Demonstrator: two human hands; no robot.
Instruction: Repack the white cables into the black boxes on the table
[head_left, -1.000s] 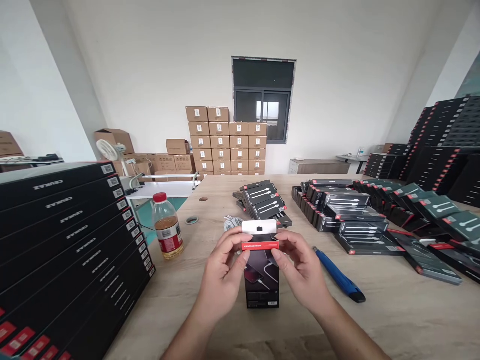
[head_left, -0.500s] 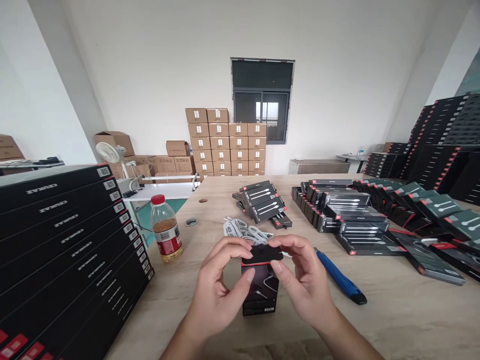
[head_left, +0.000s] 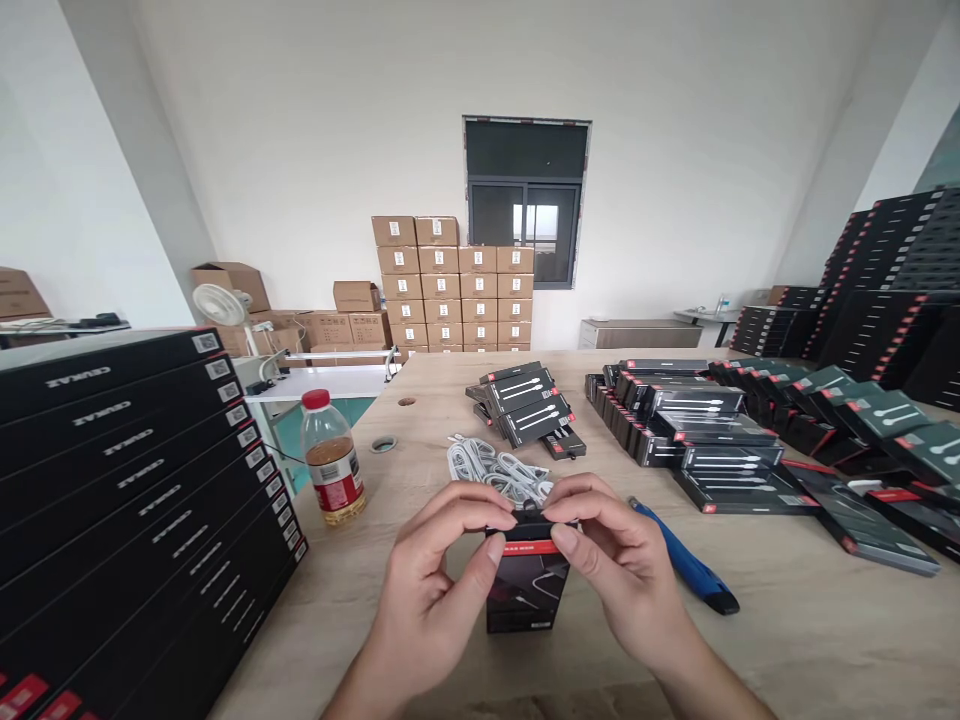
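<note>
A small black box [head_left: 527, 590] with a red band near its top stands upright on the wooden table [head_left: 600, 650], close to me. My left hand [head_left: 450, 575] pinches the top left corner between thumb and fingers. On the top right corner my right hand [head_left: 615, 565] has the same pinch. A dark hanging tab shows between the fingertips at the box's top. Just behind it lies a bundle of white cables [head_left: 495, 468], partly hidden by my fingers.
Tall stacked black boxes [head_left: 150, 500] and a bottle [head_left: 332, 465] stand left. A blue cutter [head_left: 686, 560] lies right of my right hand. Packaged cable boxes [head_left: 525, 405] lie beyond the cables; rows of more boxes [head_left: 720, 430] fill the right side.
The black top flap has tipped down and the red band on the box's front now shows. Both hands have shifted slightly, still at the box's top edge.
</note>
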